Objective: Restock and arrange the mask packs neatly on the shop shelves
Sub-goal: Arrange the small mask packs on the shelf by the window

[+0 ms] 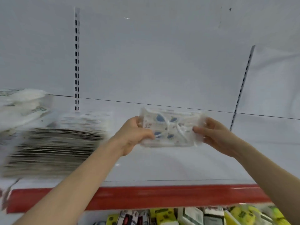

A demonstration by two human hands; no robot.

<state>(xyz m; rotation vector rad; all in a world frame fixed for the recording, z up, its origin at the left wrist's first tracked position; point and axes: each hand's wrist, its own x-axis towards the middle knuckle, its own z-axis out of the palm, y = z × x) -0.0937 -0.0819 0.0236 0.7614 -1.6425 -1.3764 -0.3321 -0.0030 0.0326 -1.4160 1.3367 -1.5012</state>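
A clear plastic mask pack [170,127] with a white and blue print is held flat above the white shelf [178,166], near its middle. My left hand [134,135] grips the pack's left end, thumb on top. Gripping its right end is my right hand [212,135]. To the left on the same shelf stands a tall blurred stack of flat mask packs [53,146], with white packs [24,104] lying behind and on top of it.
A red price strip [162,195] runs along the shelf's front edge. Below it, yellow and white packaged goods [194,215] fill the lower shelf. Slotted uprights [77,62] stand on the white back panel. Bare shelf surface lies right of the stack.
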